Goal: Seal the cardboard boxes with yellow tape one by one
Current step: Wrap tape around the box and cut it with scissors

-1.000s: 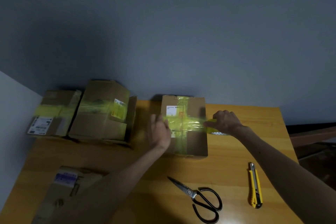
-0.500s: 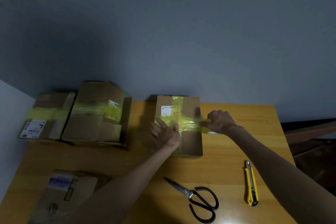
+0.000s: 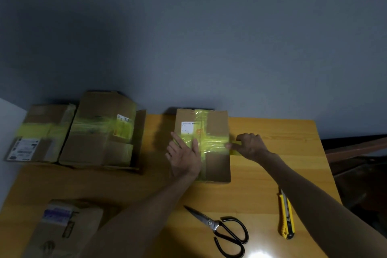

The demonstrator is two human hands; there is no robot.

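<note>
Dim blue-grey wall point(image 3: 209, 37) fills the upper half of the view, above a yellow wooden tabletop point(image 3: 272, 174).

At the tabletop's far left corner sit two cardboard boxes side by side and touching. The left taped box point(image 3: 41, 132) has a band of yellow tape across its top and a white shipping label near its front. The larger taped box point(image 3: 100, 132) beside it is also wrapped with yellow tape and carries a small barcode label.

At the near left corner lies an untaped box point(image 3: 62, 230) with a purple and white label, partly cut off by the edge of the view.

At the middle of the far edge stands the centre box point(image 3: 217, 165). Yellow tape point(image 3: 211, 142) crosses its top in two strips, one running front to back and one running side to side.

The left hand point(image 3: 184, 155) lies flat on the left part of this box. Its grip is apart, with straight fingers pressing on the tape.

The right hand point(image 3: 250, 145) is at the box's right edge. Its grip is clamped on the yellow tape, pinching the strip where it leaves the box top. Whether a roll sits under that hand cannot be told.

Near the front edge, black-handled scissors point(image 3: 222, 228) lie closed. Right of them, well apart, lies a yellow utility knife point(image 3: 285, 216).
</note>
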